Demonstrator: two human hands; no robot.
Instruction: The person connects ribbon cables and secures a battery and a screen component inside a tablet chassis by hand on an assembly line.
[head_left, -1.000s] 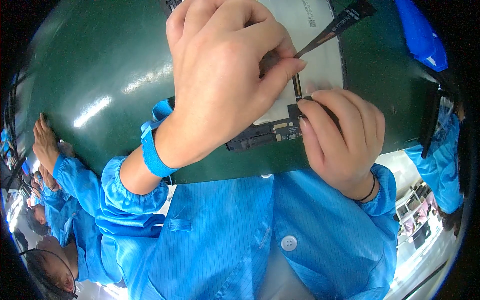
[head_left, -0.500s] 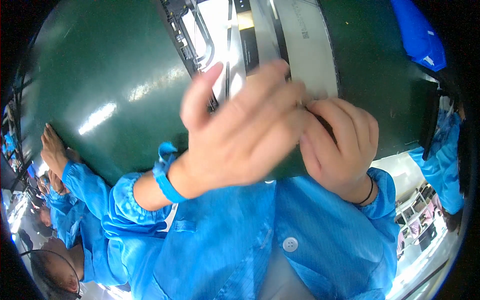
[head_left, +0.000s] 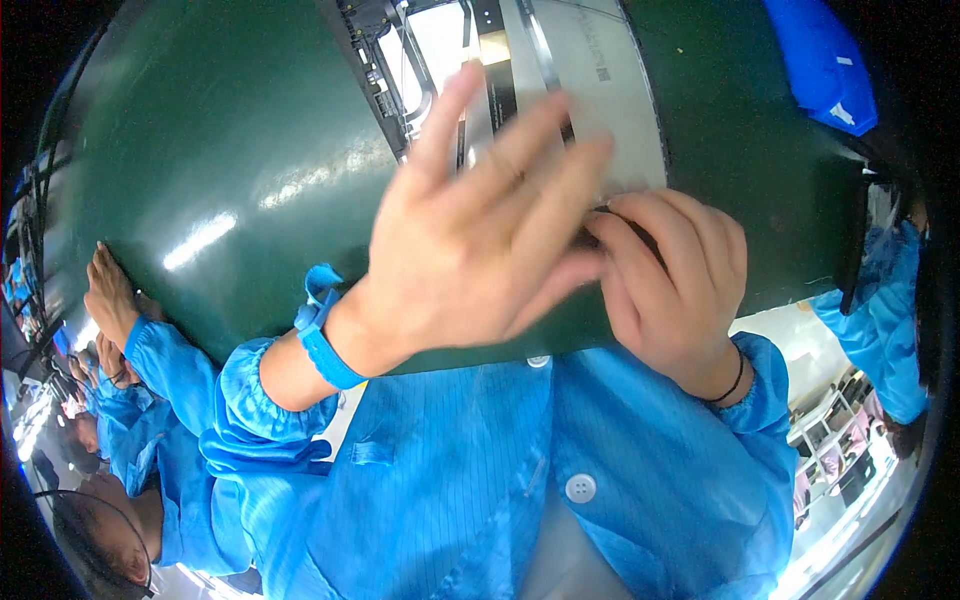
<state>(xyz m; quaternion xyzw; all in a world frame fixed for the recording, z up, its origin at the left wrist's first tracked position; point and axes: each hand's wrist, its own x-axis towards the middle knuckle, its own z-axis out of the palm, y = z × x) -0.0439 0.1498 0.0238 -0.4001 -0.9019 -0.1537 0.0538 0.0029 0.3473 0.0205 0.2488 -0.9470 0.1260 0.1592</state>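
A flat electronic assembly (head_left: 620,110) with a black edge, a pale grey panel and dark strips lies on the green table. Over its near edge is my left hand (head_left: 460,240), back upward and wearing a blue wrist strap (head_left: 325,345). Its fingers are spread and blurred, and the thumb points toward my right hand. My right hand (head_left: 680,270) is closed at the panel's near right corner, fingers curled and thumb against the index finger. Whatever lies in that pinch is too small or hidden to name. My left fingers cover part of the assembly.
The green table (head_left: 240,130) spreads to both sides. A bright blue object (head_left: 825,65) lies at the far right. At the left, another person's hand (head_left: 110,295) rests on the table edge. A person in a blue sleeve (head_left: 870,330) stands at the right edge.
My left hand has drawn slightly left, and its fingers have spread and lifted away from my right hand. My right hand stays at the corner, barely shifted.
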